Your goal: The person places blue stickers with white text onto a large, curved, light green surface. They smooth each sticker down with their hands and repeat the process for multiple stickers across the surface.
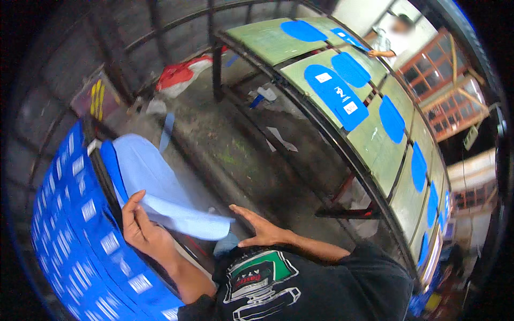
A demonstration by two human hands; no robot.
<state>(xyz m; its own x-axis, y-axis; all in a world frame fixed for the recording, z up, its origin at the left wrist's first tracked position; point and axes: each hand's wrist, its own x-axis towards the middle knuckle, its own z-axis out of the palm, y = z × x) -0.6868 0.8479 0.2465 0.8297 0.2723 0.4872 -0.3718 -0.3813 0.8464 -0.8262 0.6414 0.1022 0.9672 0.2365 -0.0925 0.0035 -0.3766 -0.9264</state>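
In my left hand [146, 230] is the edge of a light blue, rounded sheet [154, 172], pinched between thumb and fingers. The sheet bends, its near end curling up towards my right. A darker blue piece [107, 154] shows behind its far left edge. My right hand [261, 228] hovers just right of the sheet's curled end, fingers spread and holding nothing. To the left of my left hand lie printed blue pieces [86, 236] in rows, bearing white marks and labels.
A long, dark-framed table [257, 44] with green panels curves along the right. Several blue rounded pieces [335, 98] lie on it. A person [385, 42] stands at its far side, one hand on a blue piece. Scraps [283, 138] and a red-and-white bundle [182, 76] lie on the floor.
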